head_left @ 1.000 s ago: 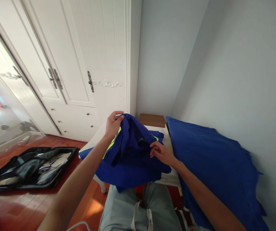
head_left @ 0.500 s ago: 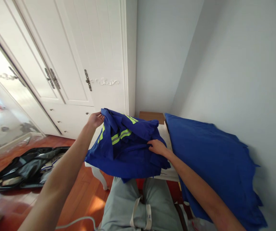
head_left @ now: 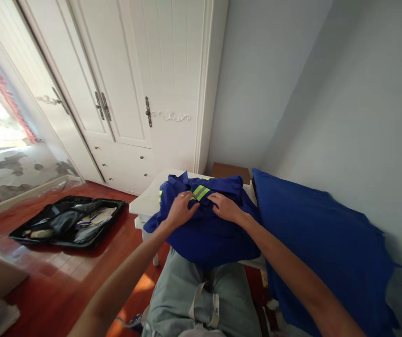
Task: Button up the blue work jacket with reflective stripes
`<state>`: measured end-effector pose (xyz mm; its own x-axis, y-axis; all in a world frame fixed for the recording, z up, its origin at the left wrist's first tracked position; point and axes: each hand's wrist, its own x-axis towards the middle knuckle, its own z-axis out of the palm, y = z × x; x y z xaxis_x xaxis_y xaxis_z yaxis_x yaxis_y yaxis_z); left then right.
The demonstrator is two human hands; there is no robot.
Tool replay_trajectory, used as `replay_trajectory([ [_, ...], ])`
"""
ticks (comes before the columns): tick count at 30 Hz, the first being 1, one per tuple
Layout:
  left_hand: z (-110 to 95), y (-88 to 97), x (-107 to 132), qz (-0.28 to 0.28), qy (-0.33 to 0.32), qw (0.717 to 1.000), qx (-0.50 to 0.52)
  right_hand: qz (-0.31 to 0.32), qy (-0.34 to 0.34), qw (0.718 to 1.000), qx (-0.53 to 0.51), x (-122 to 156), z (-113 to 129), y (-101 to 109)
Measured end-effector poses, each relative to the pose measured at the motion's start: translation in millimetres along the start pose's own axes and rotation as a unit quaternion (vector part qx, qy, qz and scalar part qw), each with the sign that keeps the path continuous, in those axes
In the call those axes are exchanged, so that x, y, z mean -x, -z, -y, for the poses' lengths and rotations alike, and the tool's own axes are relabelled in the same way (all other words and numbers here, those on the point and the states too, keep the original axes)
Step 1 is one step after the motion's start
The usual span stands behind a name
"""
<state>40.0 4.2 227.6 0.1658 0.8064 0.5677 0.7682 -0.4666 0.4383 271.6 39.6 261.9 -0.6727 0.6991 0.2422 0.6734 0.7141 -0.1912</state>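
Note:
A blue work garment with yellow-green reflective stripes lies bunched on a small white table in front of me, hanging over the near edge onto my lap. My left hand rests on top of it just left of the stripes, fingers curled into the cloth. My right hand lies beside it on the right, fingers bent and pressing the fabric. The two hands are close together.
A large blue cloth covers something at my right along the wall. An open black suitcase with items lies on the red wooden floor at left. White wardrobe doors stand behind the table. My grey trousers show below.
My left hand has come down from holding the garment raised and now sits on it. The garment has dropped flat onto the table. The camera has turned left.

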Motion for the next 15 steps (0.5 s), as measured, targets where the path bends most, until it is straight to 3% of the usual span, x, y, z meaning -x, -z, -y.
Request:
replay_trajectory([
  [2, -6.8, -32.7, 18.6, 0.037, 0.038, 0.998, -0.015, 0.013, -0.05, 0.998, 0.022, -21.1, 12.6, -17.2],
  [5, 0.6, -59.7, 26.1, 0.011, 0.095, 0.995, 0.014, 0.044, -0.118, 0.99, 0.07, -47.0, 18.9, -36.9],
  [9, 31.9, -54.4, 14.7, -0.036, 0.147, 0.986, 0.069, 0.06, -0.149, 0.984, 0.08, -58.0, 8.1, -43.3],
  [15, 68.3, -46.3, -2.8, -0.009, 0.134, 0.985, 0.11, 0.039, -0.153, 0.984, 0.086, -50.1, 15.1, -47.9],
])
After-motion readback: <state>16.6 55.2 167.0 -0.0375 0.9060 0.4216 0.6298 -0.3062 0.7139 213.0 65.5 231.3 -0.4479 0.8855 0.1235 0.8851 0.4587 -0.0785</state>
